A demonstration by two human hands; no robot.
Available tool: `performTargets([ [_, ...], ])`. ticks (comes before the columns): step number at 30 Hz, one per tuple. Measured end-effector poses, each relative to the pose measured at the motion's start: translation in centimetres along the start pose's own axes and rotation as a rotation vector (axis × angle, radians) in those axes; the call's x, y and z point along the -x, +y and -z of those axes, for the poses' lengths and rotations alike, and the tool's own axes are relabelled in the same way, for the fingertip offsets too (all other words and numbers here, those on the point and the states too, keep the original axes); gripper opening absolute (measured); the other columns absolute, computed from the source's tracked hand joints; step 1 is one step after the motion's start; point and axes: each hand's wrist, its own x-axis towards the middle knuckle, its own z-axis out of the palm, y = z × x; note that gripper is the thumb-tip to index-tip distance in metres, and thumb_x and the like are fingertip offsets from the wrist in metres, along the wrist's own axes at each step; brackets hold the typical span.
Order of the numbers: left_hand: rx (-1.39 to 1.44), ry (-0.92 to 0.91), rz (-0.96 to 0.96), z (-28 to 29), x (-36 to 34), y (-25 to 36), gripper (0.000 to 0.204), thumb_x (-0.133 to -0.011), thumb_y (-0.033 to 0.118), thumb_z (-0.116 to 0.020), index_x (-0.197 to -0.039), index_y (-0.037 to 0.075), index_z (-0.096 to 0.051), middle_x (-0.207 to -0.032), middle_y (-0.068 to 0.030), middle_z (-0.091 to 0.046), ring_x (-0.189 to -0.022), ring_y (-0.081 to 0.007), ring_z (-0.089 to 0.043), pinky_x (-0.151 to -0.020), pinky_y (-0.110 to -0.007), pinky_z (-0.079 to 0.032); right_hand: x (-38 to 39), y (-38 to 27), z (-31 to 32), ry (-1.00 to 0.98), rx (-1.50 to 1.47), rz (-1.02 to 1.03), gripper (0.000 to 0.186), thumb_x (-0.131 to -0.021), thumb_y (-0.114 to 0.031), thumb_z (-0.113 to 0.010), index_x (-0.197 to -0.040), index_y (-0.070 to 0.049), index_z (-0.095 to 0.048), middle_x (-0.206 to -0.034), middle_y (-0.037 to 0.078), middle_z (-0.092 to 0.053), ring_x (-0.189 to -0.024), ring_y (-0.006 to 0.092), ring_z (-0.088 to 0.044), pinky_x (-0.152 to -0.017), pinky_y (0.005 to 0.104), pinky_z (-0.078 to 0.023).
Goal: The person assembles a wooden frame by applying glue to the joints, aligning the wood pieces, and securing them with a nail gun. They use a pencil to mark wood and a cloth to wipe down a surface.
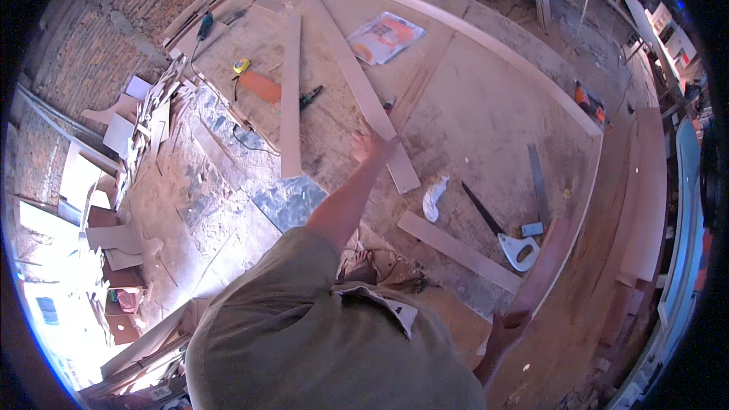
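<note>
Showing dimly at lower right, the right hand [509,322] was half-lost in shadow beside a reddish board [541,269]; its grip couldn't be told. Mid-frame, the left hand [370,144] was laid, fingers spread, by a long plank [351,80] angled toward the top. Looked light-ish but stiff, probably best held by both edges; its far end was barely made out.

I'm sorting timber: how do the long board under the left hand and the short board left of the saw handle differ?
The long board looks far longer than the short board. The left hand touches the long board, not the short board. The long board points forward; the short board lies more crossways. Both are narrow strips.
</note>
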Motion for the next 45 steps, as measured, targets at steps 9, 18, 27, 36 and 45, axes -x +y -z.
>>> performTargets([
  [9,-0.058,-0.143,0.136,-2.9,-3.2,0.6,0.131,-0.067,0.056,-0.081,-0.159,0.007,-0.001,-0.14,-0.0228,-0.041,-0.124,-0.0354,-0.055,-0.096,-0.045,-0.052,5.1,-2.8,-3.1,0.078,0.215,-0.072,0.094,-0.073,-0.011,-0.086,-0.147,0.011,-0.032,-0.141,0.022,-0.051,-0.13,0.0279,-0.049,-0.109,0.0392,-0.036],
  [18,0.316,-0.205,0.202,5.8,-2.6,-1.2,0.137,-0.062,0.054,-0.082,-0.159,0.007,0.002,-0.138,-0.0251,-0.047,-0.119,-0.0371,-0.06,-0.098,-0.044,-0.052,7.5,-4.2,-5.5,0.063,0.276,-0.021,0.097,-0.07,-0.011,-0.088,-0.148,0.008,-0.033,-0.144,0.023,-0.049,-0.134,0.0301,-0.046,-0.112,0.0396,-0.035],
  [27,0.606,-0.022,0.199,3.8,-5.1,-4.2,0.114,-0.067,0.042,-0.078,-0.157,0.007,-0.017,-0.128,-0.0238,-0.061,-0.121,-0.0387,-0.059,-0.103,-0.047,-0.048,7.0,-5.4,-6.9,-0.064,0.067,-0.11,0.099,-0.068,-0.002,-0.085,-0.15,0.004,-0.031,-0.145,0.019,-0.048,-0.128,0.0261,-0.05,-0.109,0.0374,-0.038],
  [36,1.232,-0.155,0.157,6.2,-4.8,-3.1,0.06,-0.073,0.027,-0.076,-0.119,-0.005,-0.055,-0.101,-0.0162,-0.064,-0.09,-0.0234,-0.063,-0.079,-0.037,-0.05,8.8,-6.4,-6.8,-0.007,0.137,-0.013,0.095,-0.068,-0.008,-0.086,-0.147,0.008,-0.035,-0.129,0.016,-0.055,-0.114,0.0258,-0.054,-0.102,0.0359,-0.041],
  [45,1.569,-0.159,0.045,-0.9,-0.9,-2.0,0.027,-0.083,0.018,-0.066,-0.105,0.005,-0.058,-0.09,-0.0066,-0.058,-0.08,-0.0202,-0.059,-0.07,-0.038,-0.053,9.5,-8.4,-1.1,-0.061,0.068,-0.085,0.083,-0.069,-0.008,-0.084,-0.139,0.006,-0.043,-0.103,0.006,-0.055,-0.095,0.0185,-0.053,-0.087,0.0294,-0.045],
])
